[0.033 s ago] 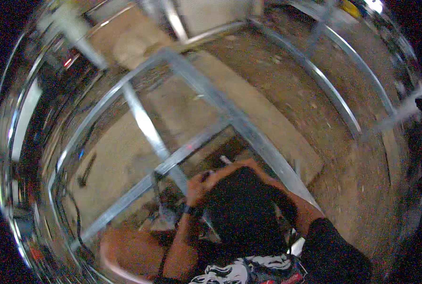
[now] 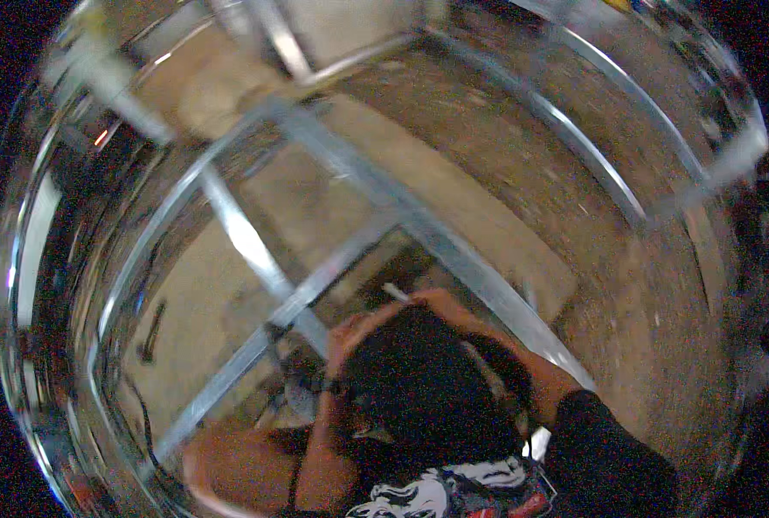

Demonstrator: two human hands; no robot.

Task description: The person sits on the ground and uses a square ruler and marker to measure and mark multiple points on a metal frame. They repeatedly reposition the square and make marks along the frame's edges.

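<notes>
Dim, grainy view with motion blur, curved fisheye edges, black corners and white glare on metal bars [image 2: 245, 239]

Long metal rail [image 2: 479, 269] is running near the right hand's fingers [image 2: 428, 299], barring a low pass rightward; crossbar [image 2: 246, 350] is hemming in the far left, second bar [image 2: 245, 235] intersecting it. Dark rounded bulk [image 2: 423, 375] is blocking the body side. Past the crossbar, room is lying open over pale sheet [image 2: 307, 203].

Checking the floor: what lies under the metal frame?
A tan sheet shows through and beside the metal frame; whatever lies directly beneath the metal is covered.
</notes>
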